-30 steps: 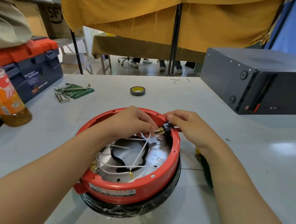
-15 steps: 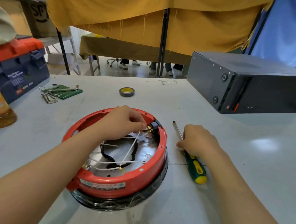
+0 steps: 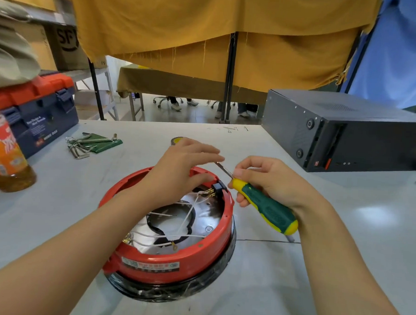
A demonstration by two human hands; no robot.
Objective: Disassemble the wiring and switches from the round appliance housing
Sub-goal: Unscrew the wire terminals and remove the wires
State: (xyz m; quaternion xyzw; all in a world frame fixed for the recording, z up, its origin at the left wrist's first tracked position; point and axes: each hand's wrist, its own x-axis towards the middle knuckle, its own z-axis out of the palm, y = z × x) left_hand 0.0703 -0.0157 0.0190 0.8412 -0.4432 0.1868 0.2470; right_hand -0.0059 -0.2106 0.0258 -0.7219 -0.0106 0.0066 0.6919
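Observation:
The round red housing (image 3: 172,259) lies upside down on the grey table, its metal inside crossed by white wires (image 3: 187,219) and a black cable. A black connector (image 3: 217,188) with brass pins sits on its far right rim. My right hand (image 3: 271,180) grips a green and yellow screwdriver (image 3: 264,206), whose shaft points up and left over the rim. My left hand (image 3: 179,170) hovers over the housing's far edge, fingers stretched toward the screwdriver's tip and thumb near the connector.
A black metal box (image 3: 348,131) stands at the right. An orange drink bottle (image 3: 4,156) and a blue and orange toolbox (image 3: 36,109) are at the left. Hex keys on a green pouch (image 3: 92,143) and a tape roll (image 3: 176,140) lie beyond the housing.
My right hand left the connector, took the screwdriver off the table and lifted it. My left hand let go of the wires at the connector and rose toward the screwdriver's tip.

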